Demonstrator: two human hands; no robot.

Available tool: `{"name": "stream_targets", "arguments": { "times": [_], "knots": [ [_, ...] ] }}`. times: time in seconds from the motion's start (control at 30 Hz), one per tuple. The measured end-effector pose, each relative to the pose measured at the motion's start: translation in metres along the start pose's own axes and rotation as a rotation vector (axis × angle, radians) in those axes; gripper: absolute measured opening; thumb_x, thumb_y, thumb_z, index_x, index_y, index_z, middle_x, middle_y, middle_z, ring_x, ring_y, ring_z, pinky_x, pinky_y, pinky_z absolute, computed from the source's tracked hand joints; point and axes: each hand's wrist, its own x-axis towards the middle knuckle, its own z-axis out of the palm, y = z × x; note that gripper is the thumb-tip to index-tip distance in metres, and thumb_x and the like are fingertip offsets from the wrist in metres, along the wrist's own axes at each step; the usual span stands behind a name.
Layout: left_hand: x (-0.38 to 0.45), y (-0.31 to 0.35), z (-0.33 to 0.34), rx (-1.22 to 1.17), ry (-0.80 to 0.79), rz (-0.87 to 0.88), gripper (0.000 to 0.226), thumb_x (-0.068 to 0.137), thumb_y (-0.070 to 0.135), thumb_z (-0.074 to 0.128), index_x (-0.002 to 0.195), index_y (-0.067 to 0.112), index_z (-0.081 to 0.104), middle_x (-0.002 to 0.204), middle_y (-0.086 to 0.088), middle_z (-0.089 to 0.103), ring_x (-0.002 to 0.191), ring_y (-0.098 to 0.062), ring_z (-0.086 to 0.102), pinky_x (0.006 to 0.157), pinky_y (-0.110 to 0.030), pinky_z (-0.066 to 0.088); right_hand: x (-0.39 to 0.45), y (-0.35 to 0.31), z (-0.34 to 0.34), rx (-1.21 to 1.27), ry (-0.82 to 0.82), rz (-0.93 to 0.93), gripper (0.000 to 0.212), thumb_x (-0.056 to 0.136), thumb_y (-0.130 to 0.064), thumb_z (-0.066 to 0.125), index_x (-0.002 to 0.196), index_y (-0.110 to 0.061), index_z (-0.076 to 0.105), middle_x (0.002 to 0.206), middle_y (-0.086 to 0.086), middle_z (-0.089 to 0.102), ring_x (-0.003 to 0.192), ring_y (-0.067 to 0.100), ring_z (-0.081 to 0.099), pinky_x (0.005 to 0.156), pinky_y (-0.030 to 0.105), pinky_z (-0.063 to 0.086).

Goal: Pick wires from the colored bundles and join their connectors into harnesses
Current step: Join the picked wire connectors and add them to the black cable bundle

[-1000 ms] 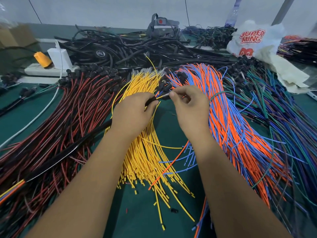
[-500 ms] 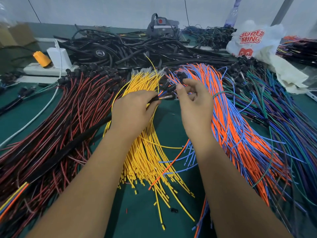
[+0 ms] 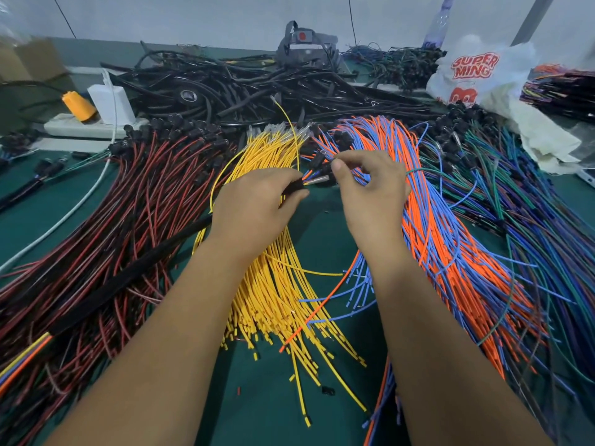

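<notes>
Mid-frame, a black sleeved harness [image 3: 135, 275] is gripped in the left hand [image 3: 257, 207], fingers closed round its end. A metal connector [image 3: 318, 179] at that end is pinched by the right hand [image 3: 370, 188] fingers. Yellow bundle [image 3: 273, 284] lies below on the bench [image 3: 273, 413]; orange-blue bundle [image 3: 450, 252] at right.

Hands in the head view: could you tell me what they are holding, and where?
Left hand grips the black sleeved harness near its end; right hand pinches a connector.
</notes>
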Motion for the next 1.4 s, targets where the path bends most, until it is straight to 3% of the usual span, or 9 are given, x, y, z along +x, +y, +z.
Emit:
{"name": "stream_targets", "arguments": {
  "times": [0.2, 0.4, 0.63, 0.83, 1.1, 1.2, 1.3, 1.4],
  "knots": [
    [-0.001, -0.002, 0.001, -0.003, 0.041, 0.024, 0.021, 0.087, 0.033, 0.062, 0.103, 0.020, 0.070, 0.092, 0.004, 0.072, 0.085, -0.022, 0.067, 0.063, -0.034, 0.054, -0.002, -0.004, 0.002, 0.100, -0.034, 0.021, 0.008, 0.088, -0.024, 0.066, 0.085, -0.031, 0.070, 0.089, -0.012, 0.067, 0.102, 0.019, 0.060, 0.098, 0.050, 0.040],
    [-0.002, -0.002, 0.003, -0.090, 0.030, -0.090, 0.018, 0.084, 0.034, 0.066, 0.101, 0.029, 0.070, 0.090, 0.011, 0.072, 0.085, -0.014, 0.066, 0.064, -0.025, 0.046, -0.004, -0.006, 0.002, 0.234, -0.061, 0.057, 0.024, 0.083, -0.018, 0.069, 0.071, -0.039, 0.066, 0.083, -0.012, 0.069, 0.086, 0.010, 0.064, 0.098, 0.053, 0.041],
    [-0.004, -0.005, 0.004, -0.198, 0.024, -0.173, 0.026, 0.081, 0.040, 0.066, 0.106, 0.040, 0.060, 0.082, 0.024, 0.057, 0.078, 0.002, 0.055, 0.066, -0.024, 0.041, -0.003, -0.004, 0.003, 0.221, -0.112, 0.080, 0.028, 0.086, -0.022, 0.068, 0.066, -0.041, 0.063, 0.079, -0.016, 0.067, 0.088, 0.009, 0.063, 0.101, 0.051, 0.040],
    [-0.001, -0.007, 0.006, -0.101, -0.094, -0.164, 0.023, 0.089, 0.042, 0.061, 0.111, 0.038, 0.054, 0.090, 0.009, 0.069, 0.079, -0.020, 0.062, 0.059, -0.028, 0.040, -0.005, -0.002, 0.006, 0.256, -0.035, 0.030, 0.018, 0.087, -0.017, 0.061, 0.098, -0.025, 0.073, 0.090, -0.013, 0.062, 0.098, 0.015, 0.060, 0.099, 0.049, 0.041],
    [-0.002, -0.006, 0.006, -0.033, -0.088, -0.145, 0.028, 0.089, 0.038, 0.063, 0.117, 0.032, 0.061, 0.098, 0.005, 0.071, 0.090, -0.023, 0.065, 0.065, -0.032, 0.046, -0.004, 0.000, 0.008, 0.182, -0.112, -0.025, 0.013, 0.088, -0.023, 0.065, 0.081, -0.034, 0.065, 0.089, -0.001, 0.065, 0.097, 0.025, 0.058, 0.094, 0.053, 0.041],
    [-0.002, -0.008, 0.007, -0.031, -0.100, -0.125, 0.032, 0.089, 0.037, 0.063, 0.120, 0.034, 0.058, 0.098, 0.006, 0.071, 0.090, -0.022, 0.064, 0.065, -0.031, 0.044, -0.004, 0.000, 0.011, 0.078, -0.132, -0.037, 0.012, 0.086, -0.027, 0.062, 0.076, -0.034, 0.062, 0.091, -0.002, 0.062, 0.100, 0.023, 0.055, 0.096, 0.047, 0.038],
    [-0.003, -0.008, 0.007, -0.010, -0.094, -0.098, 0.031, 0.089, 0.035, 0.065, 0.119, 0.034, 0.059, 0.097, 0.005, 0.071, 0.089, -0.022, 0.064, 0.063, -0.031, 0.044, -0.004, 0.005, 0.014, -0.047, -0.124, -0.059, 0.010, 0.088, -0.031, 0.060, 0.084, -0.028, 0.068, 0.094, -0.001, 0.059, 0.103, 0.021, 0.049, 0.091, 0.033, 0.032],
    [-0.002, -0.007, 0.008, -0.025, -0.064, -0.109, 0.029, 0.089, 0.038, 0.063, 0.117, 0.035, 0.060, 0.096, 0.006, 0.071, 0.088, -0.021, 0.065, 0.064, -0.032, 0.046, -0.004, 0.008, 0.016, -0.096, -0.123, -0.087, 0.015, 0.093, -0.036, 0.056, 0.095, -0.032, 0.070, 0.097, -0.003, 0.057, 0.104, 0.020, 0.047, 0.086, 0.026, 0.025]
  ]
}}
